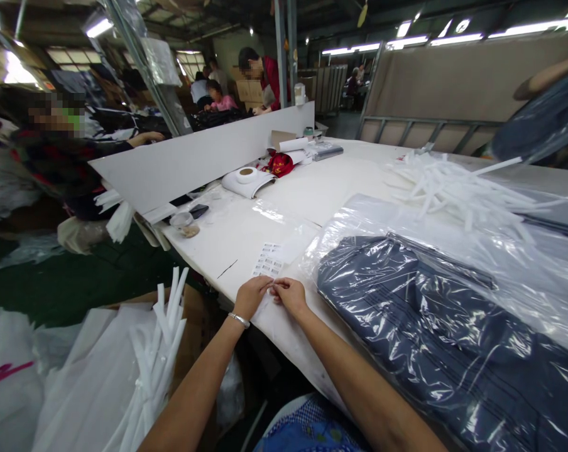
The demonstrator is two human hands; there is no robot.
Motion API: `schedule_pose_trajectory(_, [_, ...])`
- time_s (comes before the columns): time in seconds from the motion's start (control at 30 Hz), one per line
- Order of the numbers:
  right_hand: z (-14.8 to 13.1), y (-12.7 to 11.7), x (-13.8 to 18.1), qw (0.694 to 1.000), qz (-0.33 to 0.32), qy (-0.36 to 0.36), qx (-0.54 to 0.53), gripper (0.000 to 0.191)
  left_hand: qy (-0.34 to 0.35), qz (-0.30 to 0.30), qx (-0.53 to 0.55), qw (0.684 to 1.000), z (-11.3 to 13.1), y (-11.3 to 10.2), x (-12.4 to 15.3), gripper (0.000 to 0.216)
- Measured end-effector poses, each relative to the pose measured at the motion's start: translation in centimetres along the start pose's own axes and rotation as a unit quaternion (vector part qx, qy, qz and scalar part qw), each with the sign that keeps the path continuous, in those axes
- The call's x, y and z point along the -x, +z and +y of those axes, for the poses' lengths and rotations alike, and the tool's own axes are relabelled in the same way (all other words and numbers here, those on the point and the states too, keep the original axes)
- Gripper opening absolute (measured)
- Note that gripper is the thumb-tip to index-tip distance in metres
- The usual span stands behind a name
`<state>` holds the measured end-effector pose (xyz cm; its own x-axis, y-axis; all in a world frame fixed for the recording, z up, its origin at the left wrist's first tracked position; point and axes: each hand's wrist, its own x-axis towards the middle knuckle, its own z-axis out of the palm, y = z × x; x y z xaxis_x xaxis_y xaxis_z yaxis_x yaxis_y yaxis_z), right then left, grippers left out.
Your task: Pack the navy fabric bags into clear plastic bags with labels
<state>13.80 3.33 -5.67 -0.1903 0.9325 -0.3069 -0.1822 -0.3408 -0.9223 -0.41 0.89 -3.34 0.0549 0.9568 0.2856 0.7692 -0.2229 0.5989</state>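
A sheet of small barcode stickers (pixel 269 257) lies near the table's front edge. At its lower end my left hand (pixel 252 296), with a silver bangle at the wrist, is closed in a pinch on the sheet. My right hand (pixel 291 296) meets it fingertip to fingertip, also pinched. Whatever is between the right fingertips is too small to make out. Right of my hands lies a dark navy garment (pixel 420 320) in a clear plastic bag (pixel 354 216).
White strips (pixel 453 185) are heaped at the back right. A roll of labels (pixel 246 175), a red cloth (pixel 281 164) and a small tub (pixel 182 221) sit along a white board (pixel 208 150). Below left, a box holds more strips (pixel 164 339). Co-workers stand around; one at right handles a bagged garment (pixel 543 119).
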Motion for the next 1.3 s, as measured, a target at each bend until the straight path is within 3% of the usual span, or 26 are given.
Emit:
schedule_pose_trajectory(0.17, [-0.2, 0.1, 0.2, 1.000, 0.007, 0.012, 0.005, 0.008, -0.024, 0.007, -0.007, 1.000, 0.4, 0.2, 0.1, 0.018])
schedule_pose_trajectory(0.4, [-1.0, 0.2, 0.2, 0.998, 0.027, 0.055, 0.017, 0.014, -0.118, 0.051, 0.043, 0.991, -0.5, 0.4, -0.3, 0.027])
schedule_pose_trajectory(0.53, [-1.8, 0.2, -0.5, 0.996, 0.023, 0.083, 0.026, 0.001, -0.133, 0.033, 0.093, 0.986, -0.8, 0.1, -0.3, 0.031])
schedule_pose_trajectory(0.67, [-2.2, 0.3, -1.1, 0.995, 0.029, 0.089, 0.040, 0.017, -0.156, 0.041, 0.134, 0.978, -0.8, 0.1, -0.1, 0.031])
schedule_pose_trajectory(0.83, [-1.9, 0.6, -1.2, 0.994, 0.042, 0.089, 0.051, 0.014, -0.238, 0.098, 0.190, 0.947, -1.1, -0.2, -0.4, 0.036])
schedule_pose_trajectory(0.97, [-2.1, 0.7, -1.0, 0.995, 0.047, 0.079, 0.033, 0.016, -0.270, 0.167, 0.224, 0.921, -0.9, -1.8, -1.2, 0.038])
schedule_pose_trajectory(1.13, [-3.3, -0.4, 1.7, 0.998, 0.064, 0.001, 0.004, 0.022, -0.233, 0.218, 0.221, 0.922, 2.8, -4.3, -1.6, 0.041])
schedule_pose_trajectory(1.2, [-4.2, -1.6, 4.1, 0.995, 0.081, -0.063, 0.001, 0.034, -0.204, 0.214, 0.213, 0.931, 5.6, -4.4, -1.5, 0.041])
schedule_pose_trajectory(1.3, [-5.9, -4.0, 8.3, 0.982, 0.091, -0.164, -0.020, 0.033, -0.108, 0.184, 0.160, 0.964, 10.7, -3.1, -1.0, 0.032])
